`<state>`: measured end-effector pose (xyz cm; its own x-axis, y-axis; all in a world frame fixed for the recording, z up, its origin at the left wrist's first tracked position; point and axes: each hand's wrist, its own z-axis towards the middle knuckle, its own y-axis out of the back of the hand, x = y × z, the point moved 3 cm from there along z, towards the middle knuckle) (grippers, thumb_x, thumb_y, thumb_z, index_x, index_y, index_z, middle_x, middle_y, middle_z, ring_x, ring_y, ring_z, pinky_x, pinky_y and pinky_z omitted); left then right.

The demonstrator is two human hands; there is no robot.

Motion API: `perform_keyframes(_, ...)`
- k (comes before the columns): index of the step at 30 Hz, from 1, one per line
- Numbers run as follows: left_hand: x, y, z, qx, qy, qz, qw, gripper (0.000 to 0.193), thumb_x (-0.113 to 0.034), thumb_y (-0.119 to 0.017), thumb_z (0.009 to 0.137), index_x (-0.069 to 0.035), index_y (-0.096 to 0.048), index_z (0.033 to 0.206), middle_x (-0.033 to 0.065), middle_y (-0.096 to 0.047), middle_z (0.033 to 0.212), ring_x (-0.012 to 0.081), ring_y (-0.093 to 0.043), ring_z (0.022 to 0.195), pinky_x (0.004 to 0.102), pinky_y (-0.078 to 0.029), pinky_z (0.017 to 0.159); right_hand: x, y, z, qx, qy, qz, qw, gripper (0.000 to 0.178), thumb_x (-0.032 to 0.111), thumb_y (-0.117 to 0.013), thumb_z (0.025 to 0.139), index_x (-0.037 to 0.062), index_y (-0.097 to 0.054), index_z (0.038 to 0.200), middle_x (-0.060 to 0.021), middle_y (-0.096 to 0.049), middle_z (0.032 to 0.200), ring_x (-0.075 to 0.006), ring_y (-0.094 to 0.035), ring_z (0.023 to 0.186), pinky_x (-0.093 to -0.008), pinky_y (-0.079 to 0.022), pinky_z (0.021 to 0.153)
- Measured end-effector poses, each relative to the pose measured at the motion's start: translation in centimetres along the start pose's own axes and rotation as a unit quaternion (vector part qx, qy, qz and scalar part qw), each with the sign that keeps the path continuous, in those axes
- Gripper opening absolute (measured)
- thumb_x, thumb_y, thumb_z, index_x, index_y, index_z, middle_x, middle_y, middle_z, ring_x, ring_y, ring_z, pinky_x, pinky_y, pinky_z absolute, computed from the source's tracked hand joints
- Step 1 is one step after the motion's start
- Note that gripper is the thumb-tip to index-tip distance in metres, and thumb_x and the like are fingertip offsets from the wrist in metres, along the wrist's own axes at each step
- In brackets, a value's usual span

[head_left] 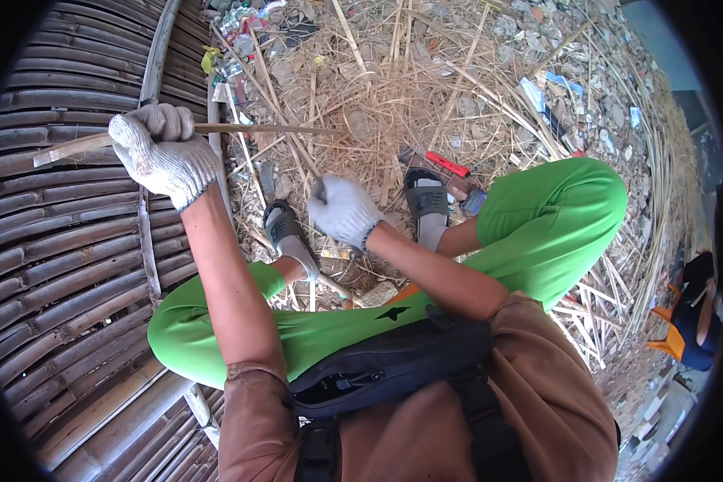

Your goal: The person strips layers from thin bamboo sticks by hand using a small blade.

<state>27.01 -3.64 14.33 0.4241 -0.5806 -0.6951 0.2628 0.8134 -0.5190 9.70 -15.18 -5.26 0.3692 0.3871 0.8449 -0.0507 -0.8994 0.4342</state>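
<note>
One bamboo strip [253,128]: axis left to right, broader end left above slats [56,233], thin end right above straw [394,112].
Left hand [165,153]: gloved, clenched round the strip, forearm stretched far.
Right hand [344,210]: gloved, nearer, curled closed; cannot tell round what.

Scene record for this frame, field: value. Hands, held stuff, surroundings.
left hand: gloved, closed around a bamboo strip
strip: sticks out both sides of the fist
right hand: gloved, curled closed, apparently on a thin piece, kind unclear
left side: bamboo slats in rows
ground: straw-like shavings and rubble
near right sandal: slim red object
right edge: another person, partly visible
</note>
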Motion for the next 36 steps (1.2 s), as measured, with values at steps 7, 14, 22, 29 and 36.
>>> perform_keyframes(7, -0.5, -0.9, -0.2, -0.043, -0.016, 0.013, 0.999, 0.046, -0.035, -0.077, 0.098, -0.012, -0.044, 0.077, -0.0039, -0.035, 0.063, 0.0097, -0.027, 0.051, 0.0282, -0.021, 0.045, -3.7, 0.6, -0.1, -0.015, -0.003, -0.063, 0.998, 0.035, 0.035, -0.059, 0.096, 0.0016, -0.068, 0.1, -0.0235, -0.072, 0.08, -0.0406, -0.074, 0.078, -0.0527, -0.06, 0.075)
perform_keyframes(14, -0.9, -0.5, -0.7, -0.095, -0.032, 0.057, 0.993, 0.044, -0.036, -0.075, 0.1, -0.012, -0.045, 0.079, -0.0032, -0.037, 0.064, 0.0097, -0.03, 0.053, 0.028, -0.024, 0.047, 3.5, 0.8, -1.1, -0.002, 0.077, 0.003, 0.997, 0.031, 0.029, -0.064, 0.092, -0.0002, -0.065, 0.102, -0.0229, -0.073, 0.086, -0.0393, -0.073, 0.081, -0.0494, -0.058, 0.074)
perform_keyframes(22, -0.2, 0.3, -0.5, -0.122, -0.026, 0.038, 0.991, 0.042, -0.034, -0.071, 0.101, -0.014, -0.042, 0.078, -0.0036, -0.034, 0.062, 0.0091, -0.028, 0.051, 0.0271, -0.023, 0.045, -8.8, 1.0, 1.9, 0.026, -0.068, -0.05, 0.996, 0.035, 0.032, -0.062, 0.093, -0.0007, -0.07, 0.102, -0.0262, -0.074, 0.085, -0.0393, -0.074, 0.082, -0.048, -0.059, 0.076)
perform_keyframes(29, -0.9, -0.4, -1.3, -0.133, -0.045, 0.074, 0.987, 0.041, -0.035, -0.073, 0.101, -0.012, -0.045, 0.079, -0.0034, -0.039, 0.064, 0.0087, -0.031, 0.052, 0.0267, -0.026, 0.045, 7.9, 2.1, 1.6, -0.033, 0.103, -0.033, 0.994, 0.033, 0.033, -0.063, 0.093, 0.0011, -0.067, 0.101, -0.0252, -0.074, 0.09, -0.0435, -0.073, 0.086, -0.053, -0.058, 0.079)
perform_keyframes(36, -0.5, -1.5, -1.7, -0.159, -0.048, 0.058, 0.984, 0.04, -0.031, -0.073, 0.101, -0.012, -0.045, 0.08, -0.0033, -0.04, 0.063, 0.0077, -0.031, 0.051, 0.026, -0.025, 0.045, -8.4, 0.8, 3.1, 0.039, -0.096, -0.068, 0.992, 0.037, 0.031, -0.061, 0.092, -0.0003, -0.069, 0.109, -0.0293, -0.074, 0.1, -0.0429, -0.075, 0.09, -0.0512, -0.06, 0.085)
